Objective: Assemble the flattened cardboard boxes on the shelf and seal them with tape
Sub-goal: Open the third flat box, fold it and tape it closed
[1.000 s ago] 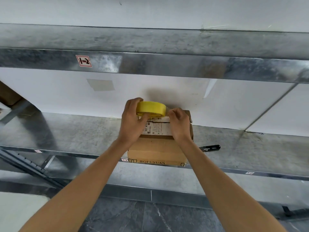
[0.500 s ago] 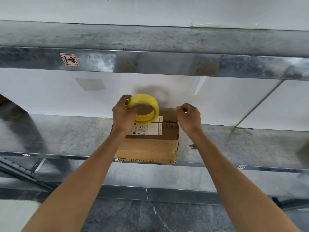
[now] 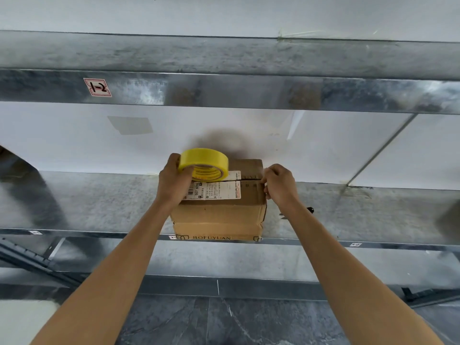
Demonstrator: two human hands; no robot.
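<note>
An assembled brown cardboard box (image 3: pixel 219 215) stands at the front edge of the metal shelf (image 3: pixel 99 202), its top flaps closed, with a white shipping label across the seam. My left hand (image 3: pixel 174 183) holds a yellow tape roll (image 3: pixel 204 164) tilted over the box's top left part. My right hand (image 3: pixel 280 186) pinches at the box's top right edge, fingers closed on what looks like the clear tape's end; the tape strip itself is hard to make out.
A black-handled cutter (image 3: pixel 308 210) lies on the shelf just right of the box, mostly behind my right forearm. An upper shelf beam (image 3: pixel 249 90) runs overhead. A white wall backs the shelf. A brown shape (image 3: pixel 448 220) sits at the far right edge.
My hands have drawn apart: the right hand went to the box's right edge, and the left hand lifted and tilted the roll over the left side.
</note>
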